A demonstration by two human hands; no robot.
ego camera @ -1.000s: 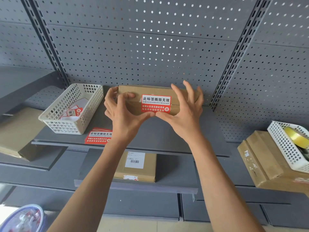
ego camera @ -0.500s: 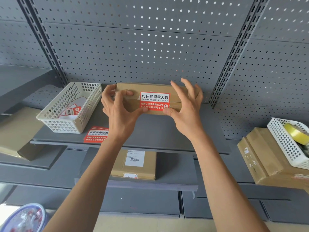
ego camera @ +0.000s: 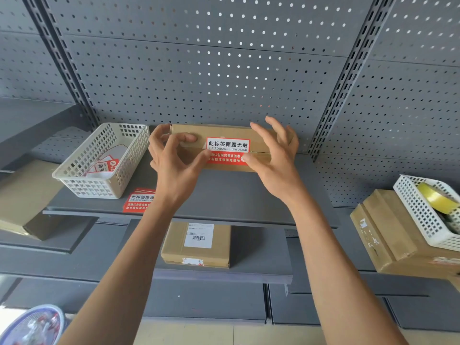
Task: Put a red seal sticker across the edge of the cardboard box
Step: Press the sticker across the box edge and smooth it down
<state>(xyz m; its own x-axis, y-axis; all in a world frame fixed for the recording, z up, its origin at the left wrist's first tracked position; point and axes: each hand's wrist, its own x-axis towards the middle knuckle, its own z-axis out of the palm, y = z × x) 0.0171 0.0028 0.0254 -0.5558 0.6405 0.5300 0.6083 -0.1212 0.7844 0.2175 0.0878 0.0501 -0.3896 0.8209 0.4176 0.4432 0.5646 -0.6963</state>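
A flat cardboard box [ego camera: 224,131] lies at the back of the grey shelf [ego camera: 224,195], against the pegboard. A red and white seal sticker [ego camera: 227,150] sits folded over its front top edge, white half on top, red half on the front face. My left hand [ego camera: 174,160] is at the box's left end, its thumb pressing the sticker's left edge and a finger on the box top. My right hand [ego camera: 276,155] is at the right end, thumb on the sticker's right edge, fingers spread above the box.
A white basket [ego camera: 104,160] holding more stickers stands left of the box, with a loose sticker sheet [ego camera: 139,201] in front of it. A labelled box [ego camera: 196,245] lies on the lower shelf. Right: a large box [ego camera: 388,232] bearing a basket with yellow tape [ego camera: 435,197].
Both thumbs have slid from the lower front of the box up onto the sticker's side edges. The box and sticker stay in place.
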